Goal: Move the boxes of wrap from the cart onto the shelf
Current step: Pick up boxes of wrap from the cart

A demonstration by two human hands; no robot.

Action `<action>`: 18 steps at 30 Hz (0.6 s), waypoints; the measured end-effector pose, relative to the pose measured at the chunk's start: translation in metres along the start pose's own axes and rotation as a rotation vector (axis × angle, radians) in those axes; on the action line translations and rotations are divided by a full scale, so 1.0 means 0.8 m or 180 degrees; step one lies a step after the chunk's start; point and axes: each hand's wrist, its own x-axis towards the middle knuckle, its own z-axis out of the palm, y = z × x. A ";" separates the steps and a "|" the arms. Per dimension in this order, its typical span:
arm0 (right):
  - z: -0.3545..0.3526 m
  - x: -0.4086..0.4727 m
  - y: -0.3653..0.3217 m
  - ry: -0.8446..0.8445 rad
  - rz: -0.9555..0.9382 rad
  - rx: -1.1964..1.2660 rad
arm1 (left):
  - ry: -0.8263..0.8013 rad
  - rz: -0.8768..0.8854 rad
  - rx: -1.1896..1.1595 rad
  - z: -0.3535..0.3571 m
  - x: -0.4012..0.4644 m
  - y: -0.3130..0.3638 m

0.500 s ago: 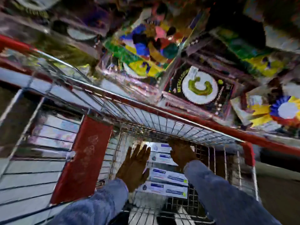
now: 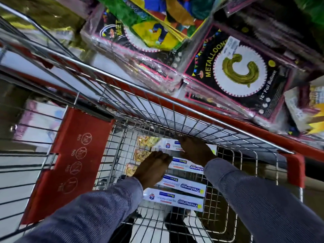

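Observation:
Several white and blue boxes of wrap lie stacked flat inside the wire cart (image 2: 157,100), the nearest box (image 2: 175,199) lowest in view. My right hand (image 2: 194,149) lies across the farthest box (image 2: 168,144), fingers over its far edge and thumb at its near edge. Fingers curled, my left hand (image 2: 152,167) presses against the left end of that box and covers the left ends of the boxes below. Both blue sleeves reach down into the cart.
Yellow snack packets (image 2: 147,141) lie left of the boxes in the cart. A red child-seat flap (image 2: 73,155) stands on the left. Beyond the cart rim, a red-edged shelf (image 2: 228,120) holds foil balloon packs (image 2: 240,71) and coloured party goods.
Both hands have gone deeper into the cart. The left hand's spread fingers have curled at the box end. The right hand has settled onto the farthest box. The view has moved closer.

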 end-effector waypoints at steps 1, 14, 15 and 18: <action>0.001 -0.001 -0.001 0.0071 0.0058 0.0044 | -0.0010 -0.0052 0.0033 0.005 0.004 0.002; -0.103 -0.092 -0.041 0.0820 0.0086 0.0169 | 0.0026 -0.0154 0.0194 -0.064 -0.020 0.021; -0.126 -0.112 -0.048 0.0956 0.0019 0.0131 | 0.0040 -0.0174 0.0110 -0.091 -0.035 0.025; -0.203 -0.173 -0.069 0.1439 -0.0159 -0.0009 | 0.0206 -0.0335 -0.0083 -0.180 -0.081 0.040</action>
